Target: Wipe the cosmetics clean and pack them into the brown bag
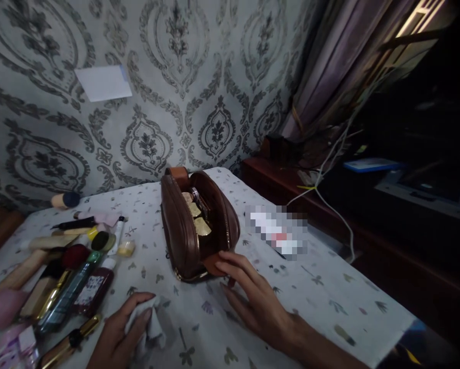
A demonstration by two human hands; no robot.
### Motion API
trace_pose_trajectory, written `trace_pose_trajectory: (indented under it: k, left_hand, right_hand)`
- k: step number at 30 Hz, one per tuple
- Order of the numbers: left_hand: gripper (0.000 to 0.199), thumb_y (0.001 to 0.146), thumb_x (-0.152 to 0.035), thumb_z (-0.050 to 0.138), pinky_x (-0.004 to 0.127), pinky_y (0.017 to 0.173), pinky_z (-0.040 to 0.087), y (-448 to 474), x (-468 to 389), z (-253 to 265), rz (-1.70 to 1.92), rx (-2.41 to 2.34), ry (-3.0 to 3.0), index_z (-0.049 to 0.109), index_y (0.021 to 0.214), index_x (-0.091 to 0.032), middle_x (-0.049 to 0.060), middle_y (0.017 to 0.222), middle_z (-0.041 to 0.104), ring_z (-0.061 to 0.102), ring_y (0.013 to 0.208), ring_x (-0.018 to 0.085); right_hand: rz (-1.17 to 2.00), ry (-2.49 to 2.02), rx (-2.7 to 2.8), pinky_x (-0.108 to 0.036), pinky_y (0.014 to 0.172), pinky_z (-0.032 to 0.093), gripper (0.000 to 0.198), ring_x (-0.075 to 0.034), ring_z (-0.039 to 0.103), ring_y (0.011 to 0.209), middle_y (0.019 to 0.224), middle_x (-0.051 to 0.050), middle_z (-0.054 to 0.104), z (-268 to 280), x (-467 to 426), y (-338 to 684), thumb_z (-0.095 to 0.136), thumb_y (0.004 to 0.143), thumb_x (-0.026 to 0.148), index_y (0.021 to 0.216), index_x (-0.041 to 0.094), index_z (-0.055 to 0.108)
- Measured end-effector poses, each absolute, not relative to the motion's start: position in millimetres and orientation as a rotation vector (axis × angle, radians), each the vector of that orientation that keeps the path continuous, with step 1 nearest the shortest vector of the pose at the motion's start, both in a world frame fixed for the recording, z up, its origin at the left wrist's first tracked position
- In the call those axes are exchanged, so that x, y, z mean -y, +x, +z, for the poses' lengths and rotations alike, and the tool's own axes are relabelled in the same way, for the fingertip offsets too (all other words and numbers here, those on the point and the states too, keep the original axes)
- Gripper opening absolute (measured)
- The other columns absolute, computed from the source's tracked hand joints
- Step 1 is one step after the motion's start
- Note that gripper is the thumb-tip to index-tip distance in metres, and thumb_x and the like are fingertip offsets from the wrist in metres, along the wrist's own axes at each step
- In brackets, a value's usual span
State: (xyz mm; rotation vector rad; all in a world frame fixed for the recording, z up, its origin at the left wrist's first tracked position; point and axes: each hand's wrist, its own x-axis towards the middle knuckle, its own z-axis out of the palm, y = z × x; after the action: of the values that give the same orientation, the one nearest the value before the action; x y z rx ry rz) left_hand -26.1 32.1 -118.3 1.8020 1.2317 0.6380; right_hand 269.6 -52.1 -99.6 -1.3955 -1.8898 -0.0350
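Observation:
A brown leather toiletry bag (179, 233) stands unzipped on the table, its mouth facing up and toward me. Inside it lie several gold, rounded items (202, 227) and a darker object beside them that I cannot make out. My right hand (253, 292) is at the bag's near end, its fingers closed on the brown leather tab there. Bunched in my left hand (122, 328) is a white cloth (153, 325), pinched between thumb and fingers just above the table, left of the bag.
Cosmetics crowd the left side: a dark red bottle (95, 287), a green bottle (66, 292), brushes and tubes. A blurred white item (276, 233) lies right of the bag. White cables (335, 215) hang beyond the right edge of the patterned tablecloth (318, 307).

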Motion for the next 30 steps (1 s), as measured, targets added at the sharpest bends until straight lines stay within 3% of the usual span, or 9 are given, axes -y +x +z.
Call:
trace_pose_trajectory:
  k: [5,10,15,20,30]
  left_hand:
    - [0.038,0.090,-0.052,0.051,0.027,0.072,0.051,-24,-32,-112,0.638,-1.147,1.854,0.068,0.102,-0.021,0.003,0.084,0.069,0.064,0.079,0.020]
    - [0.034,0.091,-0.047,0.049,0.026,0.072,0.046,-21,-28,-104,0.641,-1.135,1.812,0.065,0.103,-0.019,0.002,0.084,0.066,0.060,0.079,0.019]
    - [0.031,0.090,-0.044,0.050,0.028,0.081,0.046,-19,-25,-103,0.731,-1.081,1.849,0.064,0.102,-0.018,0.003,0.091,0.068,0.061,0.087,0.020]
    - [0.029,0.089,-0.040,0.052,0.029,0.080,0.046,-21,-27,-111,0.831,-1.026,1.870,0.064,0.103,-0.018,0.004,0.092,0.069,0.062,0.087,0.020]
    - [0.029,0.090,-0.037,0.049,0.028,0.080,0.049,-31,-39,-118,1.009,-1.196,1.897,0.065,0.102,-0.016,0.004,0.091,0.070,0.064,0.086,0.019]
  right_hand:
    - [-0.090,-1.323,1.794,-0.025,0.082,0.062,0.038,-0.020,0.064,0.116,0.131,-0.016,0.059,-97,63,260,0.048,0.095,0.012,0.132,0.019,0.051]
    - [-0.154,-1.159,1.906,-0.026,0.080,0.061,0.028,-0.020,0.068,0.107,0.122,-0.015,0.065,-98,68,238,0.052,0.093,0.010,0.119,0.018,0.059]
    - [0.117,-1.055,2.053,-0.027,0.072,0.061,0.024,-0.019,0.071,0.092,0.113,-0.013,0.066,-105,54,202,0.045,0.093,0.009,0.109,0.021,0.059]
    - [0.485,-1.013,2.102,-0.031,0.072,0.058,0.020,-0.017,0.067,0.080,0.102,-0.008,0.063,-109,31,164,0.045,0.091,0.009,0.097,0.021,0.060]
    - [0.657,-0.946,1.926,-0.029,0.069,0.049,0.013,-0.017,0.058,0.077,0.085,-0.005,0.059,-123,-2,131,0.051,0.090,0.016,0.085,0.018,0.062]
